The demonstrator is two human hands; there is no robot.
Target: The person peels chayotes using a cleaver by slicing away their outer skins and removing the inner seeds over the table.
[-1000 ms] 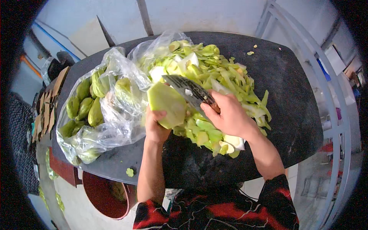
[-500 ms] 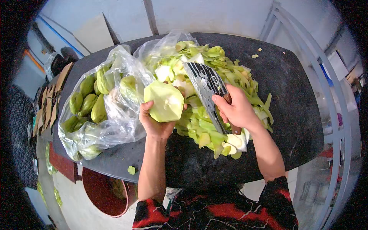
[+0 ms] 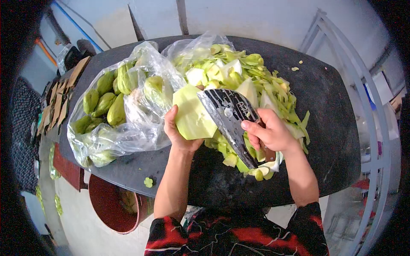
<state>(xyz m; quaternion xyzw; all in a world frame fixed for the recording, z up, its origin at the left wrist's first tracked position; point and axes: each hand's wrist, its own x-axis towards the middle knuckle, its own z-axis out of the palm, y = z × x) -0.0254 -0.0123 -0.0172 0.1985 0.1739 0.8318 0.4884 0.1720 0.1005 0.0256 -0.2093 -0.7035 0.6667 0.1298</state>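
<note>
A large pale-green peeled piece of fruit or vegetable is held in my left hand, with the thumb along its left side. My right hand grips the brown handle of a broad dark knife. The blade is tilted, its upper left end right beside the peeled piece. Behind and beneath both hands spreads a heap of green peelings with some white chunks among them. To the left, a clear plastic bag holds several green chayote-like vegetables.
The dark table has a small green scrap near its front edge and pale bits at the back right. Below the table's left front is a reddish-brown bucket. Metal railings stand on the right, cardboard on the left.
The view has shifted slightly. My left hand has turned the peeled piece, and the knife, which had swung away from it, is now close beside it again. Both hands keep their holds.
</note>
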